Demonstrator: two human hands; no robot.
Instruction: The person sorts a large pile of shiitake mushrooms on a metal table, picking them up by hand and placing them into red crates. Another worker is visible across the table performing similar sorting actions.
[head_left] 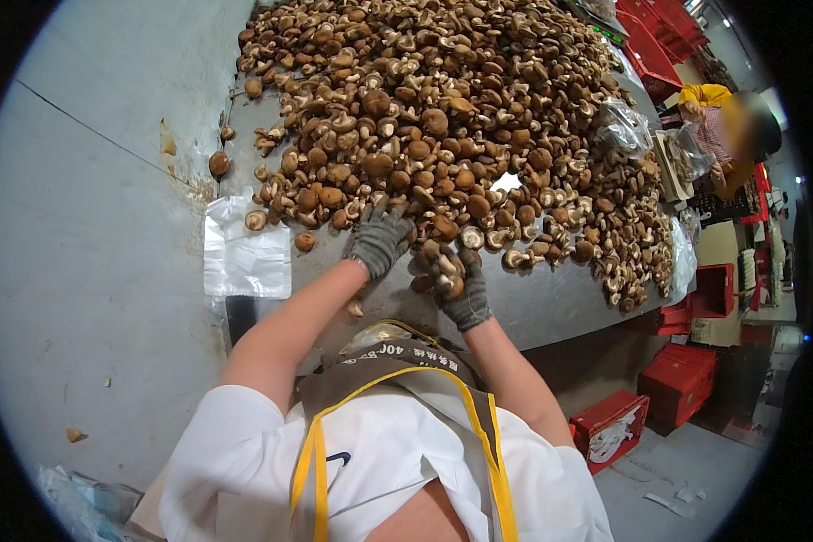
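Note:
A large heap of brown shiitake mushrooms (406, 108) covers the grey metal table (551, 312). My left hand (381, 242), in a grey knit glove, rests at the heap's near edge. Its fingers reach forward onto the mushrooms, apart, and I see nothing gripped in them. Close by on the right, my gloved right hand (467, 296) is closed around a small bunch of mushrooms (439, 269), their pale stems and brown caps showing. Part of its fingers is hidden by the bunch. One loose mushroom (304, 242) lies left of my left hand.
White plastic bags (248, 253) lie at the table's left edge, beside a grey wall (90, 208). Clear plastic bags (625, 128) sit on the right. A co-worker in yellow (706, 95) is at the far right. Red crates (682, 384) stand below the table's right side.

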